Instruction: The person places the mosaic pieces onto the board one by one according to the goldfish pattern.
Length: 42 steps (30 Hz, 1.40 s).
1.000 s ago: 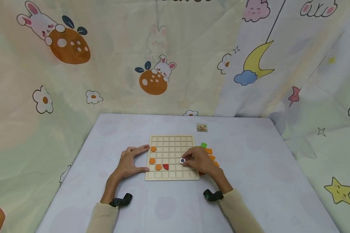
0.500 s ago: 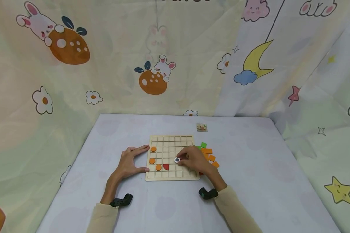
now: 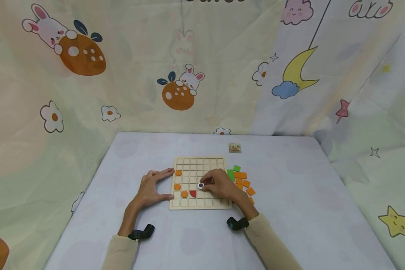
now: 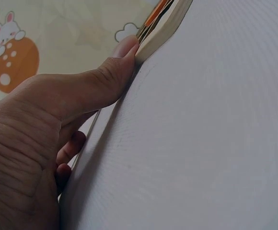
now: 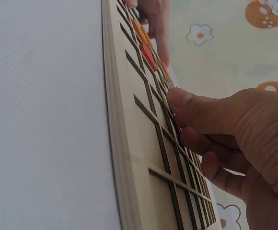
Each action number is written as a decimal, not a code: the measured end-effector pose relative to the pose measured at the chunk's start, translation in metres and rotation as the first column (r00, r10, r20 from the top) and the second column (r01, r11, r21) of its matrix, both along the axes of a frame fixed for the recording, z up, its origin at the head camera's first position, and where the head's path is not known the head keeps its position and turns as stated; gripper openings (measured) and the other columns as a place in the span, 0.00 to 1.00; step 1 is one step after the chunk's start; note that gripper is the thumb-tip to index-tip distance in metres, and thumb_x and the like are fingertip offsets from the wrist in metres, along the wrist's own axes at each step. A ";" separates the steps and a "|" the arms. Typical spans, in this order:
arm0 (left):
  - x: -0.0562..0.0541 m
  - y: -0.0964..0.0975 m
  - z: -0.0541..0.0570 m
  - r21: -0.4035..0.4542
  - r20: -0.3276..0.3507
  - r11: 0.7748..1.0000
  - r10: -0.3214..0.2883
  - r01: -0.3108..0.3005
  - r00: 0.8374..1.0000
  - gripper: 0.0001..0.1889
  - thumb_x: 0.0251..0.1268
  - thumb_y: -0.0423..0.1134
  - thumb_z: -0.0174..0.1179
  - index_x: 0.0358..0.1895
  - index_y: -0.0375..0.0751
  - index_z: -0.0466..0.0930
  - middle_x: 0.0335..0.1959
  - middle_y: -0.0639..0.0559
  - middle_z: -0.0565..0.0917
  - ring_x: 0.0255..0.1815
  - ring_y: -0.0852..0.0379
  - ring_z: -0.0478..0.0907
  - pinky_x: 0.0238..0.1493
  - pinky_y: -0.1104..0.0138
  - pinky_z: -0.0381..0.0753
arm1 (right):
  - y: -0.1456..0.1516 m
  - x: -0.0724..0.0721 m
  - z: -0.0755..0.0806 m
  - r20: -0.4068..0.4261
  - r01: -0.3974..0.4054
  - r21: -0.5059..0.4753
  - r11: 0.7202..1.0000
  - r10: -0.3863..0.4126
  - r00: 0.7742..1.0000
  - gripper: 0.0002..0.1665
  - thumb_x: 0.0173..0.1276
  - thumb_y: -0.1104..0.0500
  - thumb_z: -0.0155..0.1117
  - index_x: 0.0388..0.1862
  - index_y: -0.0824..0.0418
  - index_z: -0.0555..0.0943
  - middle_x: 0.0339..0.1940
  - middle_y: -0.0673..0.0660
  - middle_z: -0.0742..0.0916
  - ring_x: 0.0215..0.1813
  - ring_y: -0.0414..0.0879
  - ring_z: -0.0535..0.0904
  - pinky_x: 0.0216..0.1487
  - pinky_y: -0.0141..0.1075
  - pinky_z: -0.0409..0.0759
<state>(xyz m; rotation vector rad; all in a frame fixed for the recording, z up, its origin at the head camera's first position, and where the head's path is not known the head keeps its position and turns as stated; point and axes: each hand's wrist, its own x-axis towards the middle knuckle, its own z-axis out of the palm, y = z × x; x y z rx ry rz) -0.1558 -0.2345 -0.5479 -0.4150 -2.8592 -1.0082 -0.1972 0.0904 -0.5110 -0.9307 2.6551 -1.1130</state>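
A pale wooden grid board [image 3: 200,204] lies flat on the table. Thumb and fingers spread apart, my left hand [image 3: 147,189] touches the board's left edge; the left wrist view has its thumb [image 4: 93,91] against the corner. Over the middle of the grid, my right hand [image 3: 219,183] pinches a small white disc with a dark round centre [image 3: 200,185] between thumb and fingers. Just left of and below that disc, a red quarter-round piece [image 3: 193,193] sits in a square. Several orange discs [image 3: 178,173] occupy squares along the board's left side.
Loose orange tiles [image 3: 246,183] and green tiles [image 3: 237,168] lie beside the board's right edge, partly hidden by my right arm. A small patterned card [image 3: 234,148] is farther back. Behind the white table [image 3: 148,146] hangs a printed cloth [image 3: 131,75].
Across the board, my right hand has moved left with the white disc, toward the red piece. More of the orange and green tiles shows now. My left hand stays at the edge.
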 end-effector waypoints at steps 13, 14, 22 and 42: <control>0.000 0.002 -0.001 -0.009 -0.001 1.000 0.006 -0.006 1.000 0.53 0.44 0.64 0.86 0.80 0.59 0.77 0.81 0.57 0.77 0.62 0.49 0.71 0.66 0.45 0.63 | -0.010 0.001 0.000 -0.016 -0.020 -0.002 1.000 0.020 1.000 0.11 0.65 0.63 0.83 0.46 0.59 0.94 0.37 0.49 0.93 0.36 0.36 0.82 0.41 0.29 0.81; 0.000 0.002 -0.001 -0.008 -0.001 1.000 0.005 -0.005 1.000 0.53 0.44 0.64 0.86 0.80 0.59 0.77 0.81 0.57 0.77 0.63 0.49 0.71 0.66 0.45 0.63 | -0.011 0.001 0.000 -0.015 -0.023 -0.003 1.000 0.023 1.000 0.11 0.65 0.63 0.83 0.47 0.59 0.94 0.37 0.49 0.93 0.36 0.35 0.82 0.41 0.29 0.82; 0.000 0.002 0.000 -0.006 0.009 1.000 0.008 -0.008 1.000 0.53 0.44 0.64 0.86 0.80 0.60 0.76 0.81 0.58 0.77 0.62 0.49 0.71 0.67 0.45 0.63 | -0.015 -0.002 0.000 -0.006 -0.047 -0.007 0.999 0.047 0.999 0.11 0.66 0.63 0.83 0.47 0.59 0.95 0.40 0.49 0.95 0.39 0.36 0.84 0.42 0.30 0.82; -0.001 -0.002 -0.003 -0.007 -0.001 1.000 0.012 -0.012 1.000 0.53 0.44 0.65 0.86 0.79 0.61 0.77 0.80 0.59 0.78 0.58 0.53 0.70 0.64 0.45 0.62 | -0.020 -0.004 0.000 0.050 -0.052 -0.029 0.998 0.053 0.997 0.09 0.70 0.63 0.80 0.48 0.59 0.95 0.42 0.49 0.96 0.40 0.35 0.86 0.45 0.31 0.85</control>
